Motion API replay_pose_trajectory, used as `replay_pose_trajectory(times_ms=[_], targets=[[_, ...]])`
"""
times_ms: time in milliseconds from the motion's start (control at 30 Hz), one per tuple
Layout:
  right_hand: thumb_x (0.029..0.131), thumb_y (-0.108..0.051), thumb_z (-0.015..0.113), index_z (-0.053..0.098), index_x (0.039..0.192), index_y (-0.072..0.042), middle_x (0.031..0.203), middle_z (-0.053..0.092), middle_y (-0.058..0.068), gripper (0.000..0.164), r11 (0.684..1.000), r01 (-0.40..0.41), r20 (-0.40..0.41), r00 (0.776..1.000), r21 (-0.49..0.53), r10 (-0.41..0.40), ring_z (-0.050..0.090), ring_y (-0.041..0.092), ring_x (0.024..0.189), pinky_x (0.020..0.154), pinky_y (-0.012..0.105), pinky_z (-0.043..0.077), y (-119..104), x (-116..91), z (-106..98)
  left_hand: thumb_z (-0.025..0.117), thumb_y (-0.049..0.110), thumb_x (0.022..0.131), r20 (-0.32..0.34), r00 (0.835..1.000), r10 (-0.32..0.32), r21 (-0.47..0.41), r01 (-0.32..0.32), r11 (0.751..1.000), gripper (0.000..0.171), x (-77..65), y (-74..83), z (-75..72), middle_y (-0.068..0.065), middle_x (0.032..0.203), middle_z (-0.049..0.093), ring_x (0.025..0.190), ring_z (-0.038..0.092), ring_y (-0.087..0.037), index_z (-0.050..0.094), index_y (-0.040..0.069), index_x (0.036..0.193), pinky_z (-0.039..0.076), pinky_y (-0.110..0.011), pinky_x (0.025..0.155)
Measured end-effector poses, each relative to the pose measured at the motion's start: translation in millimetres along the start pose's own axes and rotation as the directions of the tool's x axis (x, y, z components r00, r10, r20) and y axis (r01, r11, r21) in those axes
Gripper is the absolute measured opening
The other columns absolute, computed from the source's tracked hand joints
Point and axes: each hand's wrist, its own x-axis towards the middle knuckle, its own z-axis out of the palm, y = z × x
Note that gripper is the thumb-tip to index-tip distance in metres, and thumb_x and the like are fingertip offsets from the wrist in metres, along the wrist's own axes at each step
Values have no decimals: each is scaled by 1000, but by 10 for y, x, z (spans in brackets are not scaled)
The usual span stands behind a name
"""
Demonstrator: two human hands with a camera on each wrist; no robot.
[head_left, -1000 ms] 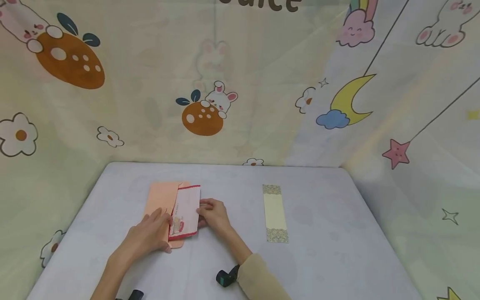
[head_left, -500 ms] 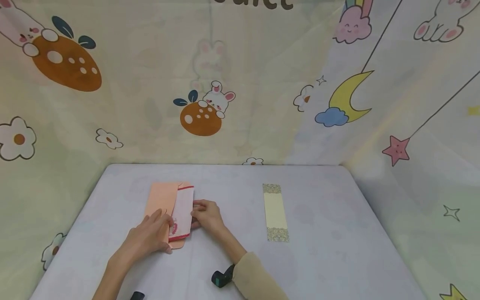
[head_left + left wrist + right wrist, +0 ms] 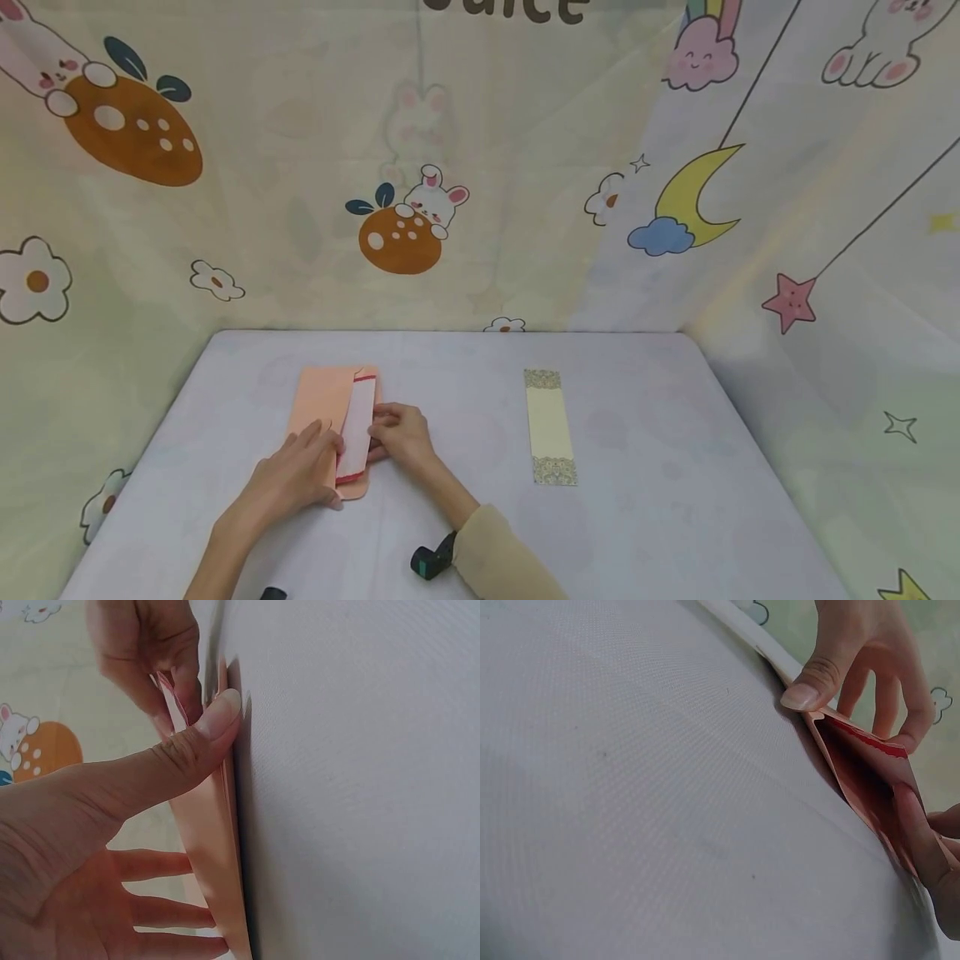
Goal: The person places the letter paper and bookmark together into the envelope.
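Note:
A peach envelope (image 3: 321,393) lies on the left part of the white table, its mouth facing right. My left hand (image 3: 288,473) presses on it with fairly straight fingers, the thumb (image 3: 217,716) at its near edge in the left wrist view. A white card with red edges (image 3: 357,429) sits mostly inside the envelope, a narrow strip showing. My right hand (image 3: 402,439) pinches the card's right edge between thumb and fingers. From the right wrist view, the envelope's mouth gapes around the card (image 3: 885,759).
A cream paper strip with patterned glitter-like ends (image 3: 550,427) lies right of centre on the white table (image 3: 652,517). A black wrist device (image 3: 432,560) sits by the right sleeve. A printed cloth (image 3: 300,167) with cartoon rabbits hangs behind.
My right hand has moved left, sliding the card deeper into the envelope, so less of it shows. My left hand stays in place on the envelope.

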Motion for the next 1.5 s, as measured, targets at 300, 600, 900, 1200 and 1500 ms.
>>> replay_pose_trajectory(times_ms=[300, 600, 900, 1200, 1500], targets=[[90, 9, 66, 64, 124, 9, 87, 74, 11, 34, 1000, 13, 17, 1000, 27, -13, 75, 23, 69, 60, 40, 62, 16, 17, 79, 98, 44, 55, -27, 999, 22, -15, -22, 1000, 70, -23, -5, -2, -32, 150, 46, 128, 48, -63, 56, 26, 108, 47, -76, 75], [90, 9, 67, 64, 124, 8, 89, 76, 15, 35, 1000, 9, 0, 1000, -7, -9, 77, 29, 71, 58, 38, 61, 17, 30, 166, 98, 43, 56, -29, 999, 23, -19, -23, 1000, 69, -29, -4, -6, -32, 151, 46, 128, 48, -64, 56, 26, 108, 47, -77, 75], [89, 10, 67, 65, 122, 9, 89, 76, 14, 33, 999, 27, -5, 1000, -34, -27, 76, 26, 69, 57, 37, 61, 30, 43, 226, 97, 47, 55, -37, 999, 38, -14, -39, 999, 70, -16, -22, 2, -30, 150, 47, 127, 52, -57, 56, 27, 109, 48, -74, 72], [88, 12, 66, 66, 120, 8, 84, 75, 11, 32, 998, 39, -12, 999, -55, -40, 75, 27, 65, 54, 35, 60, 77, 82, 308, 97, 47, 56, -30, 999, 37, -16, -38, 999, 72, -5, -39, 15, -32, 151, 45, 128, 51, -56, 57, 26, 111, 47, -75, 73], [87, 15, 66, 66, 120, 9, 84, 76, 13, 34, 998, 51, -15, 999, -47, -52, 75, 28, 65, 55, 37, 60, 55, 81, 364, 97, 45, 58, -17, 1000, 23, -29, -23, 999, 71, -13, -40, 6, -32, 154, 43, 131, 44, -66, 57, 25, 113, 44, -80, 78]])
